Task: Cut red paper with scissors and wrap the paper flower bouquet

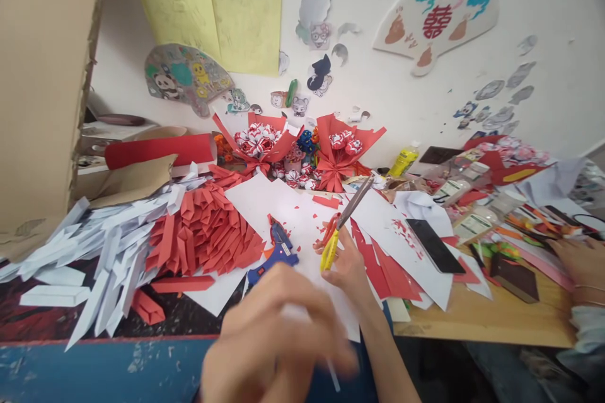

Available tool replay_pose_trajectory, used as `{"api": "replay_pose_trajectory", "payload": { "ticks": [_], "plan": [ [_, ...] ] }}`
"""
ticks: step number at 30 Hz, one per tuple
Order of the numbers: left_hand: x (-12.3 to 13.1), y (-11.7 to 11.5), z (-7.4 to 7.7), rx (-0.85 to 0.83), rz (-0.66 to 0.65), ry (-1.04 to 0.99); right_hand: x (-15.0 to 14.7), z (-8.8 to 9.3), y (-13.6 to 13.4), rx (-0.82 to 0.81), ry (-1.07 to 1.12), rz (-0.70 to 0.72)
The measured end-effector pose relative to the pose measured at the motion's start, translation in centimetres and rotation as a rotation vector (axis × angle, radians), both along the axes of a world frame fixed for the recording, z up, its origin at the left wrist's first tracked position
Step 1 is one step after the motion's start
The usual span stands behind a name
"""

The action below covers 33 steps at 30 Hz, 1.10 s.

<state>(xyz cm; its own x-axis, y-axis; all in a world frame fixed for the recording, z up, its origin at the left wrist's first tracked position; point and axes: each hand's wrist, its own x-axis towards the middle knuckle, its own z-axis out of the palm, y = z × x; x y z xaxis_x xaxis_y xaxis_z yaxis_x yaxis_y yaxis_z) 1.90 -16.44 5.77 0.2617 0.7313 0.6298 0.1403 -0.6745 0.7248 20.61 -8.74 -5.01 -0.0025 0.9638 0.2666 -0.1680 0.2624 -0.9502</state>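
Note:
My right hand (352, 271) grips a pair of scissors (353, 203) by their yellow and red handles, blades closed and pointing up and to the right over a white sheet (283, 208) strewn with red scraps. My left hand (274, 346) is close to the camera and blurred. Its fingers are curled round what looks like a white paper piece (333, 376). A blue glue gun (278, 245) lies just beyond it.
Heaps of folded red pieces (208, 233) and white pieces (104, 245) cover the left. Two red paper bouquets (258, 141) stand against the wall. A phone (435, 244), a yellow glue bottle (404, 160) and another person's hand (583, 264) are at the right. Cardboard (42, 75) rises far left.

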Motion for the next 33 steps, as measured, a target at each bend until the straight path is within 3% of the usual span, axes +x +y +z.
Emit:
{"api": "replay_pose_trajectory", "payload": {
  "ticks": [1,4,6,9,13,18,22,27,30,33],
  "plan": [
    [0.0,0.9,0.2,-0.013,0.035,0.009,-0.1,0.1,0.0,0.015,0.0,0.004],
    [0.2,3.8,-0.6,-0.043,0.302,0.187,-0.5,0.7,0.1,0.044,0.005,0.044],
    [0.4,5.5,-1.7,-0.123,0.272,0.288,-0.9,1.1,0.0,0.035,0.02,0.091],
    [0.7,7.2,-2.8,-0.198,0.109,0.323,-1.7,1.8,-0.3,0.022,0.034,0.16],
    [1.0,8.3,-2.8,-0.278,0.024,0.157,-2.7,3.2,-0.7,0.007,0.005,0.233],
    [0.8,9.6,-0.8,-0.492,-0.111,-0.15,-3.0,6.2,-0.8,-0.034,-0.132,0.276],
    [-0.9,11.5,1.4,-0.458,-0.095,-0.277,-1.7,7.3,-1.1,0.001,-0.18,0.069],
    [-3.1,13.9,3.3,-0.498,-0.277,-0.595,-1.0,5.3,-3.2,-0.102,-0.129,-0.274],
    [-3.7,15.1,4.7,-0.47,-0.397,-0.771,-2.0,4.1,-6.4,-0.156,-0.173,-0.224],
    [-3.9,16.6,6.4,-0.363,-0.294,-0.776,-3.8,2.9,-10.5,-0.176,-0.18,-0.09]
  ]
}}
